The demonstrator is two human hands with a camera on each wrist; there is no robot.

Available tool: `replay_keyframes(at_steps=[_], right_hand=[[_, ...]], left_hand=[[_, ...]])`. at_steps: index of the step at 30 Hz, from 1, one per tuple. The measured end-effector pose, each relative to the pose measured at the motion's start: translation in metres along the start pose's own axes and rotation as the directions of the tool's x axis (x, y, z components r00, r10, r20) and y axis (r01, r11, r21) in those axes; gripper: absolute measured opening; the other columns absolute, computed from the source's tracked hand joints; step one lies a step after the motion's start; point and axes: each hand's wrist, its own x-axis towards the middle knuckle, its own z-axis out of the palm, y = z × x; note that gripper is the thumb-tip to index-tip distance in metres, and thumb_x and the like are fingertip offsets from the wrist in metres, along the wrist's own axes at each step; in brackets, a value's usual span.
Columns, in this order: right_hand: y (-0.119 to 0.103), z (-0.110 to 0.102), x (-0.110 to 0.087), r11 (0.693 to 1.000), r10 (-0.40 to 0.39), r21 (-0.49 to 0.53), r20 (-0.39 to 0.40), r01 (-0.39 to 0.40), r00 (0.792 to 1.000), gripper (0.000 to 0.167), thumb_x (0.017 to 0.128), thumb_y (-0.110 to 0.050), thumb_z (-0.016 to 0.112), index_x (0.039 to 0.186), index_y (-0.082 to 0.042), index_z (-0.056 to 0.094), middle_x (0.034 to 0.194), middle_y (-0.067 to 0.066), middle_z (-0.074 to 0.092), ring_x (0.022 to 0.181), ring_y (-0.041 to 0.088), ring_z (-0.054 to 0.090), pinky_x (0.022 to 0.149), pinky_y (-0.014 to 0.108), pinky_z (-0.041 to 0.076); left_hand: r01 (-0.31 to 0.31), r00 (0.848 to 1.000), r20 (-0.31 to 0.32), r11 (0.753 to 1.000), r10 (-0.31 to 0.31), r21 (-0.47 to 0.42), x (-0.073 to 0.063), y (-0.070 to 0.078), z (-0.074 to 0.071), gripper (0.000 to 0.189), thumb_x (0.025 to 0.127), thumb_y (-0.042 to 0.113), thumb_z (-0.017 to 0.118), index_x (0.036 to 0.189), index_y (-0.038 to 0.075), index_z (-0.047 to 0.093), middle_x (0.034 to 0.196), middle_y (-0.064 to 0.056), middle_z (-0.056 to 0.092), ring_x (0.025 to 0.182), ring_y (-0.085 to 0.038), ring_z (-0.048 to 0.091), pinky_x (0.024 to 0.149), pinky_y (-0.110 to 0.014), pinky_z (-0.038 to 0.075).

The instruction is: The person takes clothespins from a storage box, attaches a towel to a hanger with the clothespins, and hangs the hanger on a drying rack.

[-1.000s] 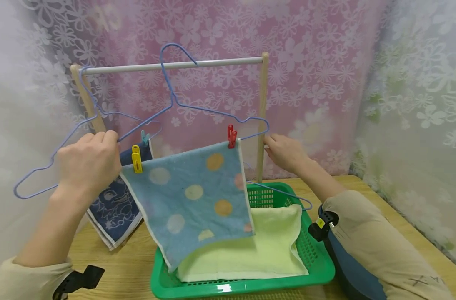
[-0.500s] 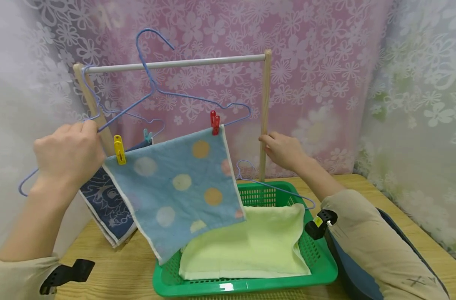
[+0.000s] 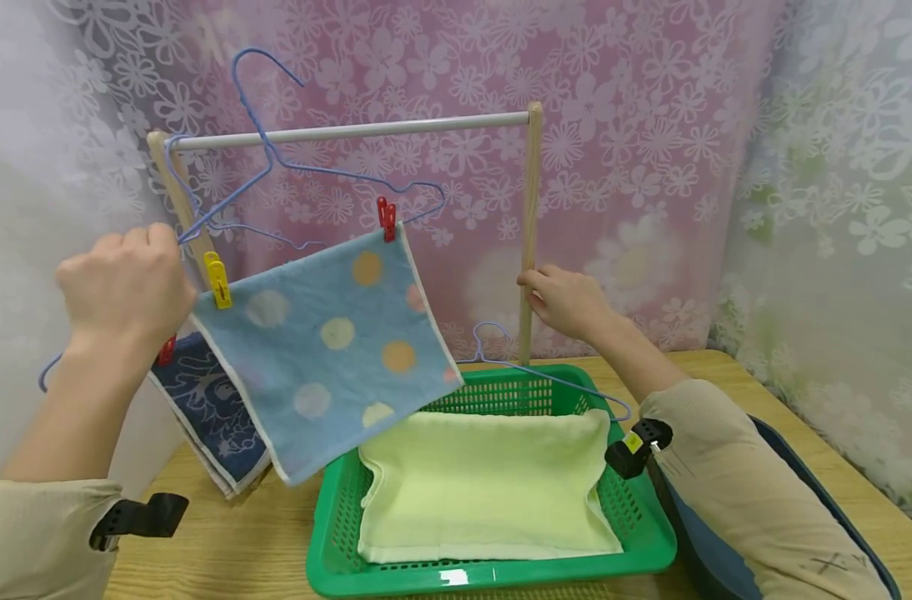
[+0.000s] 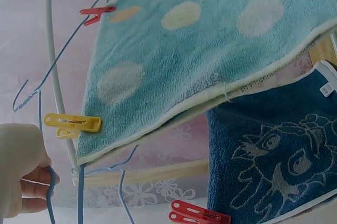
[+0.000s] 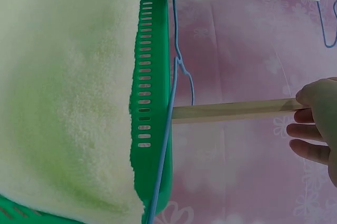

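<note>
My left hand point(image 3: 126, 287) grips the left arm of a blue wire hanger point(image 3: 328, 171). A light blue dotted towel point(image 3: 328, 350) hangs tilted from it, held by a yellow clothespin point(image 3: 217, 281) and a red clothespin point(image 3: 387, 219). The hanger's hook stands above the rack's white rail point(image 3: 396, 127), its tip apart from the rail. My right hand point(image 3: 568, 302) pinches the rack's right wooden post point(image 3: 529, 225), thumb and fingers at either side in the right wrist view. In the left wrist view, fingers point(image 4: 34, 190) curl round the hanger wire point(image 4: 51, 197).
A dark blue patterned towel point(image 3: 219, 417) hangs behind on another hanger at the rack's left. On the wooden table point(image 3: 201, 533), a green basket point(image 3: 493, 575) holds a yellow towel point(image 3: 486, 492). An unused hanger point(image 3: 546, 372) leans behind it. A dark blue tray point(image 3: 711, 533) lies right.
My left hand has moved left and up with the hanger and dotted towel. The hook has gone from rail height to above the rail. My right hand stays at the post.
</note>
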Motion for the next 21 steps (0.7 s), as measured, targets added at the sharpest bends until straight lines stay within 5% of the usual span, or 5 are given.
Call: replay_keyframes(at_steps=[5,21], right_hand=[[-0.001,0.0,0.0,1.0,-0.002,0.009,0.005,0.002,1.0,0.019,0.09,-0.012,0.059,0.108,-0.009,0.062,0.096,0.012,0.062,0.059,0.022,0.054,0.046,0.034,0.043],[-0.001,-0.002,0.0,1.0,0.022,0.015,0.024,-0.022,0.999,0.019,0.09,-0.013,0.058,0.109,-0.009,0.062,0.098,0.01,0.061,0.06,0.021,0.053,0.046,0.033,0.042]], left_hand=[[0.017,0.998,0.067,0.999,-0.019,0.037,0.005,-0.004,0.002,0.015,0.082,0.005,0.044,0.075,-0.007,0.039,0.076,-0.031,0.05,0.069,-0.047,0.047,0.049,-0.058,0.034],[0.038,0.991,0.126,0.994,-0.05,0.099,0.009,-0.011,0.016,0.02,0.083,0.008,0.047,0.077,-0.01,0.039,0.08,-0.033,0.05,0.074,-0.047,0.047,0.054,-0.059,0.038]])
